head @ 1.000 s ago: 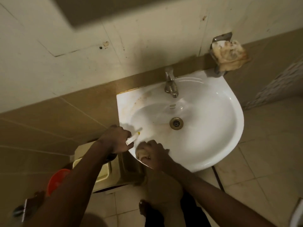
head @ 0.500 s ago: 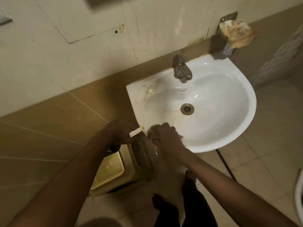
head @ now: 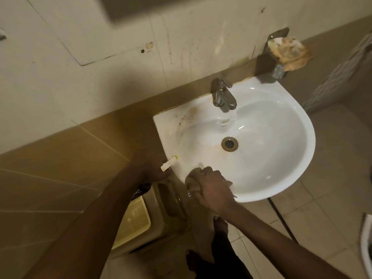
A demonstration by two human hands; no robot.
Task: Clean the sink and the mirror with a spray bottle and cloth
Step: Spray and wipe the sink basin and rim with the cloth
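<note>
A white wall-mounted sink with brown stains near its back-left corner fills the middle right. My right hand presses a crumpled cloth against the sink's front-left rim. My left hand is closed around the spray bottle, just left of the sink; only its white nozzle with a yellow tip shows, pointing at the basin. The bottle's body is hidden under the hand. A dark mirror edge is at the top.
A metal tap stands at the sink's back; the drain is mid-basin. A wall holder with a crumpled rag hangs back right. A beige bin stands under my left arm. My bare feet are on the tiled floor.
My right hand with the cloth has slid along the sink's front-left rim. The left hand keeps the bottle beside the sink. The view has shifted, so the sink sits more to the right.
</note>
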